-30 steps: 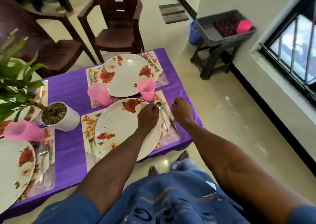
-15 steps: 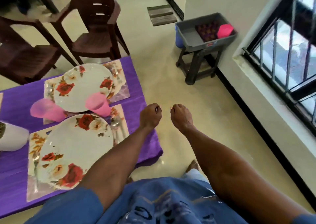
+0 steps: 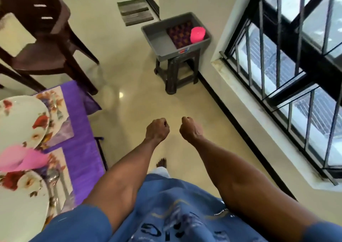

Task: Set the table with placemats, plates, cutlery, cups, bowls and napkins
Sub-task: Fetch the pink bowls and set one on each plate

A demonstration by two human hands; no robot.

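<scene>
My left hand (image 3: pixel 157 129) and my right hand (image 3: pixel 190 129) hover side by side over the bare floor, both curled into fists with nothing in them. At the left edge is the table under a purple cloth (image 3: pixel 83 158). On it lie a far floral plate (image 3: pixel 20 119) on a floral placemat (image 3: pixel 59 101), a near floral plate (image 3: pixel 22 201), a blurred pink cup (image 3: pixel 22 160) between them and a spoon (image 3: pixel 52 177). Ahead, a grey tub (image 3: pixel 157 34) holds another pink cup (image 3: pixel 197 34) and a dark patterned cloth (image 3: pixel 179 34).
The tub sits on a dark plastic stool (image 3: pixel 175 75) against the wall. A brown plastic chair (image 3: pixel 42 43) stands at the table's far end. A barred window (image 3: pixel 296 56) runs along the right. A striped doormat (image 3: pixel 135 11) lies by the far door.
Both hands have left the cutlery on the near placemat and now hang over the floor. My view has swung right, away from the table and toward the grey tub.
</scene>
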